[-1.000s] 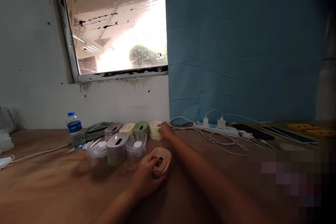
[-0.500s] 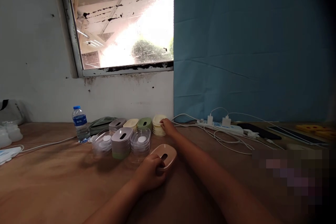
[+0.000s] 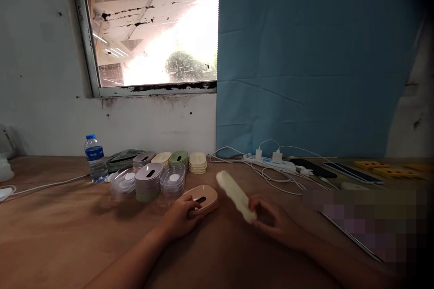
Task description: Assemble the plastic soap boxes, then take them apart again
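My left hand [image 3: 182, 215] grips the near left edge of a peach oval lid [image 3: 208, 198] with a dark slot, low over the tabletop. To its right, my right hand [image 3: 276, 221] pinches the lower end of a thin cream oval plastic piece [image 3: 233, 193], tilted and blurred by motion. A stack of matching cream pieces [image 3: 197, 163] stands behind the lid. Left of the lid are clear plastic containers [image 3: 172, 178], with another clear stack [image 3: 125, 179] farther left. Between them is a stack of lilac lids [image 3: 148, 177] with green at its bottom.
Behind these stand a green lid stack [image 3: 179, 159], a cream one [image 3: 162, 158] and a lilac one [image 3: 144, 158]. A water bottle [image 3: 95, 158] and a dark green pouch [image 3: 122, 161] are at left. A power strip [image 3: 271, 162] with cables and phones [image 3: 352, 173] lie at back right.
My right hand has come back from the cream stack toward me and right, bringing one cream piece. My left hand stays on the peach lid. The view has turned slightly right.
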A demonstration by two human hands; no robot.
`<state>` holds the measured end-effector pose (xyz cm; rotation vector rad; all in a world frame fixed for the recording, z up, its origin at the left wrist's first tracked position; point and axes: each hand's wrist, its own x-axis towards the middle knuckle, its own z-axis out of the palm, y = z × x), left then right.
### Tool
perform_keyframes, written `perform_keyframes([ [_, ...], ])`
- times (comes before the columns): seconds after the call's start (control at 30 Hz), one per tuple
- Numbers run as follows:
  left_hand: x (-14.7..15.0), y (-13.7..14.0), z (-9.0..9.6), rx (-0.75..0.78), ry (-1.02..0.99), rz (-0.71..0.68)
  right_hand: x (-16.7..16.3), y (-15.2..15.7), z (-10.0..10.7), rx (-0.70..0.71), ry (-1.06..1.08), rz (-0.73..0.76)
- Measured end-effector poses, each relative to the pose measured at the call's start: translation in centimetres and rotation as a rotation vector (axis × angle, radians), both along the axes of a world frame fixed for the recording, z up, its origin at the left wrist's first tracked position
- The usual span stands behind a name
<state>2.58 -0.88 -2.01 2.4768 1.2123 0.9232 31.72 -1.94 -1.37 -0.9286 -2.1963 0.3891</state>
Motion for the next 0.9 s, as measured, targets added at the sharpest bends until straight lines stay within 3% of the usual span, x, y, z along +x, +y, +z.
perform_keyframes([
  [0.13, 0.0, 0.1, 0.0, 0.048, -0.049, 0.026, 0.3, -2.3, 1.1, -0.028, -0.211, 0.181],
  [0.37, -0.2, 0.2, 0.0, 0.208, -0.110, 0.067, -1.3, -2.5, 0.3, 0.062, -0.329, 0.111],
  [0.47, -0.3, -0.3, 0.6, 0.258, -0.116, -0.024, -1.7, -2.5, 0.0, 0.150, -0.235, -0.037],
  [0.57, -0.4, -0.8, 1.1, 0.220, -0.050, -0.228, -2.1, -2.6, 0.0, 0.180, -0.121, -0.123],
  [0.7, -0.4, -1.1, 1.2, 0.093, 0.009, -0.399, -2.8, -2.9, -0.2, 0.006, -0.155, -0.089],
  [0.9, -0.4, -0.8, 0.8, -0.065, -0.040, -0.461, -3.0, -3.1, -0.7, -0.289, -0.293, -0.017],
])
